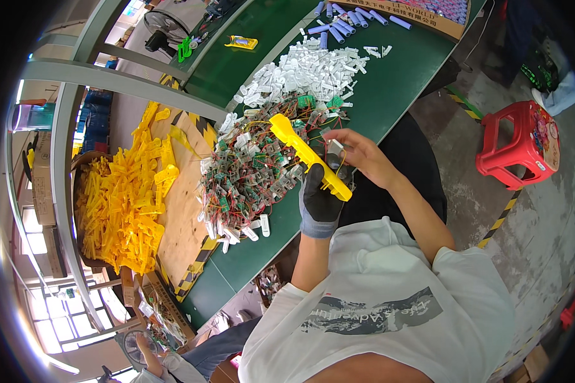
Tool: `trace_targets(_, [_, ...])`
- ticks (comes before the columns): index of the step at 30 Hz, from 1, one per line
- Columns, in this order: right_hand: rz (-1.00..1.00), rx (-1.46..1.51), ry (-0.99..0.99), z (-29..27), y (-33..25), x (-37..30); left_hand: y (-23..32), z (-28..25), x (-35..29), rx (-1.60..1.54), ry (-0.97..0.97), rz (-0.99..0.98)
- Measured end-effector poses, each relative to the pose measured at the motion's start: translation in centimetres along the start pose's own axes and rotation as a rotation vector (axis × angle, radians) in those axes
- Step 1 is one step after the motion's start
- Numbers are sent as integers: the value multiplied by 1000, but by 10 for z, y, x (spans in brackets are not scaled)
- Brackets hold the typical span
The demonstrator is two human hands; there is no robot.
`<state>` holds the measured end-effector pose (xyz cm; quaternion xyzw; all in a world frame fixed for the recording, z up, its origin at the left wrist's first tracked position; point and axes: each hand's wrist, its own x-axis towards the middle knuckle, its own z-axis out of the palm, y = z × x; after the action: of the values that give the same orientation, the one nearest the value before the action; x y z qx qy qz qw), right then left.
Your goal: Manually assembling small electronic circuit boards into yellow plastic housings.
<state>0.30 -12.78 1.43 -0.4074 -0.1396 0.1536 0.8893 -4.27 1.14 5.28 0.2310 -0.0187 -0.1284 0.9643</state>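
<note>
My left hand (319, 203), in a black and grey glove, is closed around a long yellow plastic casing (306, 153). The casing tilts from upper left to lower right above the table's near edge. Bare, my right hand (367, 158) pinches a small white part (335, 147) with thin wires, close beside the casing. Whether that part touches the casing I cannot tell. Just beyond my hands lies a heap of small circuit boards with red wires (252, 172). A pile of small white plastic pieces (300, 73) lies behind it.
Purple-blue cylindrical cells (342, 29) lie near an open carton (428, 19) at the far end. Yellow casings fill a container (118, 210) at left, beside a metal frame (134, 75). A red stool (521, 143) stands on the right. Another person sits at lower left.
</note>
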Motion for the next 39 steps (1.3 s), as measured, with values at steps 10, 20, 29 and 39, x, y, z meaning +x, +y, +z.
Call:
trace_targets(10, [-12, 25, -53, -20, -12, -9, 3, -5, 1, 22, 41, 1])
trace_targets(20, [-102, -19, -179, -26, -40, -28, 3, 10, -3, 381, 194, -41])
trace_targets(29, [-205, -616, -32, 16, -61, -41, 8, 2, 16, 511, 279, 440])
trace_targets(39, [126, -762, 207, 42, -32, -26, -3, -27, -5, 912, 73, 511])
